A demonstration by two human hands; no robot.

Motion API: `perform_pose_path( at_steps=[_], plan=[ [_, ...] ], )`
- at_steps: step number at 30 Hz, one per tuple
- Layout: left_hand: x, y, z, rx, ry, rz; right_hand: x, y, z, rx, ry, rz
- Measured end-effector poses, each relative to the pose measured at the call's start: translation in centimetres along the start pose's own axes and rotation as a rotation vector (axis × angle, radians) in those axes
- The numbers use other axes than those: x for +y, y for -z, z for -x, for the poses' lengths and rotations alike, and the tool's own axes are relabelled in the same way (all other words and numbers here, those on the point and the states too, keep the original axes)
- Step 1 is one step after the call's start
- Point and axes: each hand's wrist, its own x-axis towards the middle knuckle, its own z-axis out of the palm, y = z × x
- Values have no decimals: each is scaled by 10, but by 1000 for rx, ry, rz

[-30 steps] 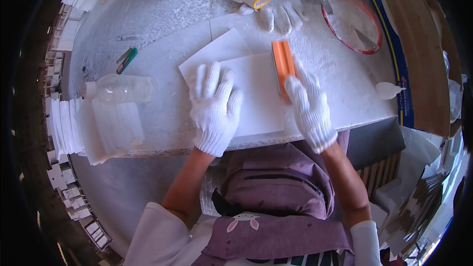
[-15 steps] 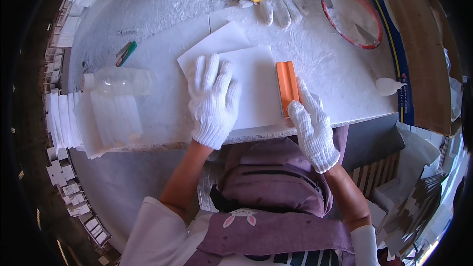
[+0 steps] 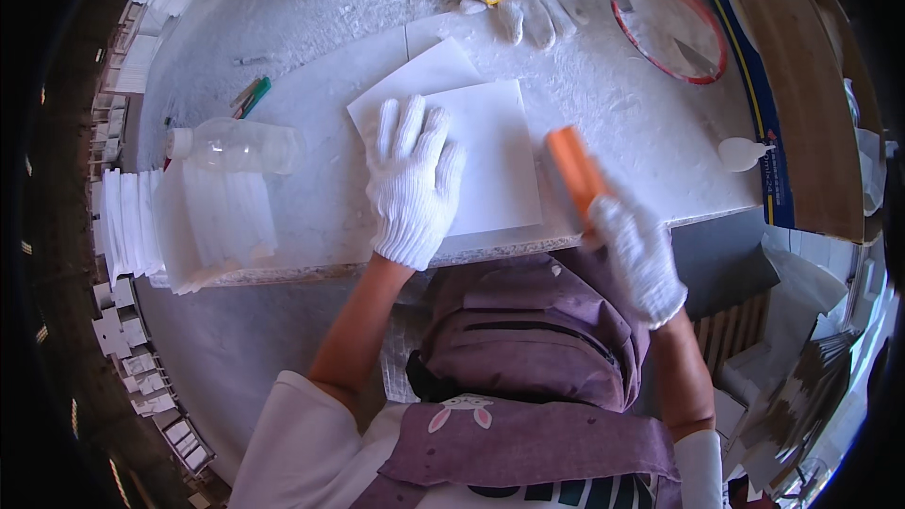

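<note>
Two white sheets, smooth, flat and straight-edged: the upper sheet [image 3: 497, 160] overlaps the lower sheet [image 3: 424, 75] askew on the worktop [image 3: 325, 155], whose surface is pale and dusty, front edge rough. Orange tool [image 3: 576, 167]: long, narrow, bar-shaped, grooved lengthwise; outline blurred. Left grip [image 3: 413, 184], gloved in ribbed white knit: open, palm down across both sheets, fingers slightly apart, grasping nothing. Right grip [image 3: 638, 254], likewise gloved: closed round the near end of the orange tool; exact finger placement too blurred to read. Tool position: projects forward and leftward out of the right grip, to the right of the upper sheet and apart from it, near the worktop's front edge. Contact between tool and worktop: cannot tell.
</note>
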Motion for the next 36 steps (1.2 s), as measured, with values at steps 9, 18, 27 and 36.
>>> perform_pose_path(
  at_steps=[9, 18, 27, 36],
  plan=[
    [-3, 10, 16, 248, 36, 347, -16, 25, -37, 530, 570, 1206],
    [60, 42, 84, 9, -328, 539, -11, -41, -80, 154, 799, 1080],
    [28, 56, 93, 117, -57, 615, 3, -9, -79, 297, 788, 1181],
    [16, 62, 92, 94, 536, 637, 27, 2, -52, 503, 661, 1189]
  ],
)
